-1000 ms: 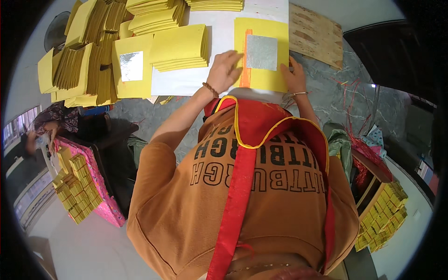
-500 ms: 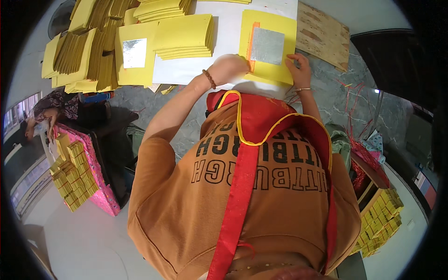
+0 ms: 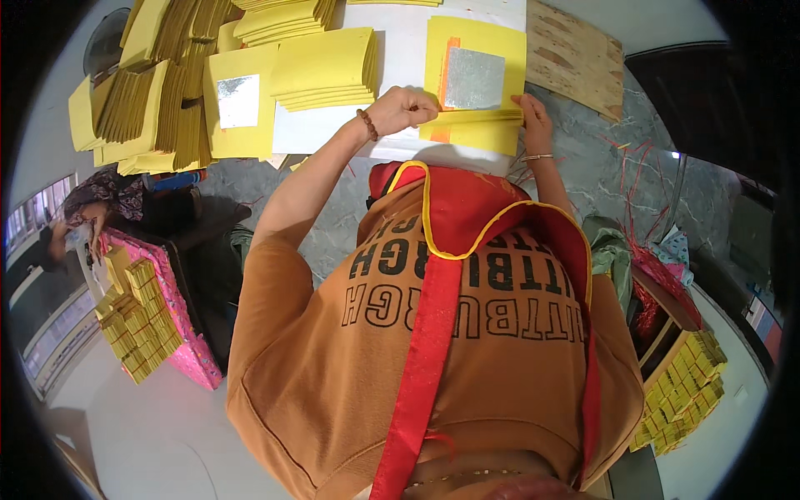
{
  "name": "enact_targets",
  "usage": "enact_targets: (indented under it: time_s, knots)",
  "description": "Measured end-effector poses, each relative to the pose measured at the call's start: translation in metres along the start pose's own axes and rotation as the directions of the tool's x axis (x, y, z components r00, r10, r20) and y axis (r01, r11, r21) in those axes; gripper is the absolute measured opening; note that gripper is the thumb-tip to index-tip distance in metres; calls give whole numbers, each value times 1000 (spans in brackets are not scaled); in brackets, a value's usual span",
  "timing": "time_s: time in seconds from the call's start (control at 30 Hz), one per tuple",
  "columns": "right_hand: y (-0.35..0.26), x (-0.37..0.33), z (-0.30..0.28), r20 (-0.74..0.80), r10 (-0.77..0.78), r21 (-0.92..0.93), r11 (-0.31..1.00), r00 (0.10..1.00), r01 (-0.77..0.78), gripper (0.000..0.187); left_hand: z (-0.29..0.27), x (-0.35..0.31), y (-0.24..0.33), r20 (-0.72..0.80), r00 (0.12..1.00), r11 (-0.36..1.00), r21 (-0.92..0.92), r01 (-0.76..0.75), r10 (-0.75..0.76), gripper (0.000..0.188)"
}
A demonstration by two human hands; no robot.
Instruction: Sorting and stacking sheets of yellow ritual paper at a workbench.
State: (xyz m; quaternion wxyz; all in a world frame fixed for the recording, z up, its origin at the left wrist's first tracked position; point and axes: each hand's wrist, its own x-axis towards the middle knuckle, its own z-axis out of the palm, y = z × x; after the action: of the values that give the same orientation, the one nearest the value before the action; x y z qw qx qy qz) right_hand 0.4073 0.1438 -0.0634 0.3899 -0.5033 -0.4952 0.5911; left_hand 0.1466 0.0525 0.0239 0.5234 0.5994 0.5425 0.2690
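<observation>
A yellow paper sheet (image 3: 472, 42) with a silver foil square (image 3: 475, 79) and an orange strip down its left side lies on the white tabletop (image 3: 312, 131). Its near part is turned up into a narrow fold running across, just below the foil. My left hand (image 3: 402, 110), with a brown bead bracelet on the wrist, is closed on the left end of this fold. At the opposite end, my right hand (image 3: 536, 127) pinches the right edge between thumb and fingers.
Folded yellow paper stacks (image 3: 325, 67) stand left of the sheet, beside another foil-marked sheet (image 3: 237, 137). A plywood board (image 3: 575, 58) lies at the far right. A co-worker (image 3: 104, 200) sits at left near a pink-covered table (image 3: 193, 354) bearing yellow bundles.
Both hands have drawn the sheet's near edge up into a fold across it. My left hand has shifted slightly left and its fingers have closed.
</observation>
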Motion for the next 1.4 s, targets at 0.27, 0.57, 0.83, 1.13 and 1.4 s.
enact_targets:
  time_s: [0.27,0.57,0.83,1.13,1.4]
  knots:
    - [-19,-6,-9,118,94,-39,995,989,-89,43,-1,7,-10,10,991,971,-201,133,-134,19]
    - [-7,-3,-23,330,-47,-63,995,943,71,36,-2,10,-18,43,979,943,-264,203,-199,18]
    - [-12,-13,-15,319,-84,-142,980,944,136,50,-4,7,-15,80,978,937,-280,210,-195,16]
    - [-11,-12,-17,351,-77,-135,982,933,132,48,-4,9,-17,102,976,943,-257,213,-193,18]
    - [-10,-12,-17,338,-73,-127,984,938,122,50,-4,10,-21,112,973,936,-269,225,-201,19]
